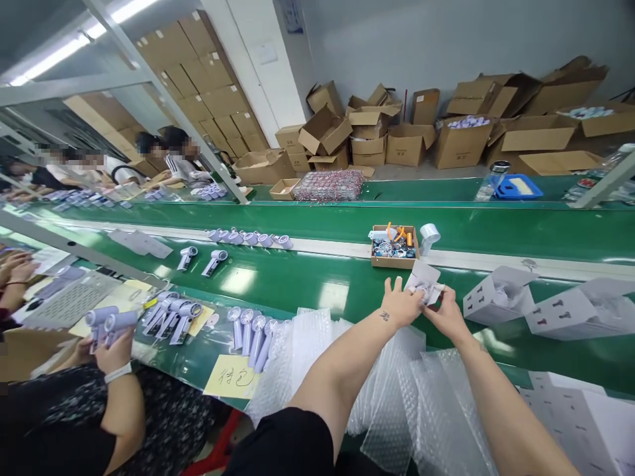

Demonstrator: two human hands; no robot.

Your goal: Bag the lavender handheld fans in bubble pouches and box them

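Both my hands are at a white box (423, 272) with its flap raised and crumpled wrapping showing at its opening. My left hand (401, 304) grips its left side, fingers partly raised. My right hand (445, 313) pinches its right edge; the lower part of the box is hidden behind my hands. Below my forearms lie sheets of bubble wrap (312, 350). Just beyond the box stand a cardboard tray of small parts (395, 262) and an upright white handheld fan (428, 237).
Open white boxes (499, 297) with wrapping inside stand at right, more white boxes (585, 416) nearer me. Lavender handheld fans (258, 330) lie left, beside a yellow paper sign (231, 377). A co-worker's hand (115, 350) holds fans. A red block of packed items (328, 186) lies across the belt.
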